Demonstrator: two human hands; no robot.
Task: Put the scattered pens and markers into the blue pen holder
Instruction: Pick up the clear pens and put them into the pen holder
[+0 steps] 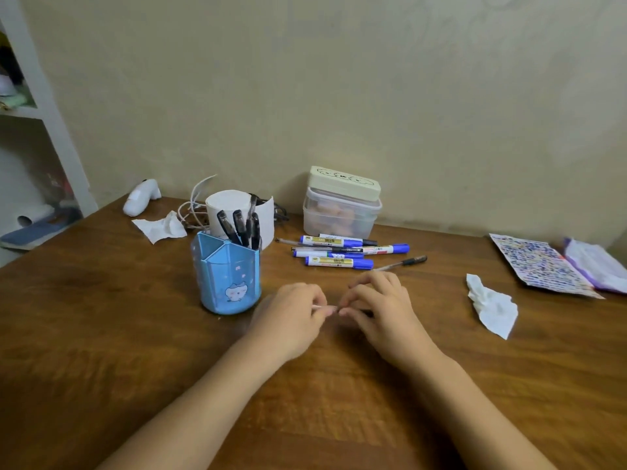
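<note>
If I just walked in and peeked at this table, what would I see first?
Two bare hands, the left hand and the right hand, meet at the middle of the brown wooden table, pinching something thin between them. Just left of them stands the light blue plastic pen holder with a cartoon face, black pens poking out. Behind the hands lies a bunch of blue-capped white markers.

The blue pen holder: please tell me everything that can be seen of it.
The blue pen holder looks like light blue plastic, with angled compartments and a small cartoon figure printed low on its front. It stands upright on the wooden table, left of the left hand, which does not touch it. Several black pens already stand in a rear compartment; the front ones look empty.
</note>
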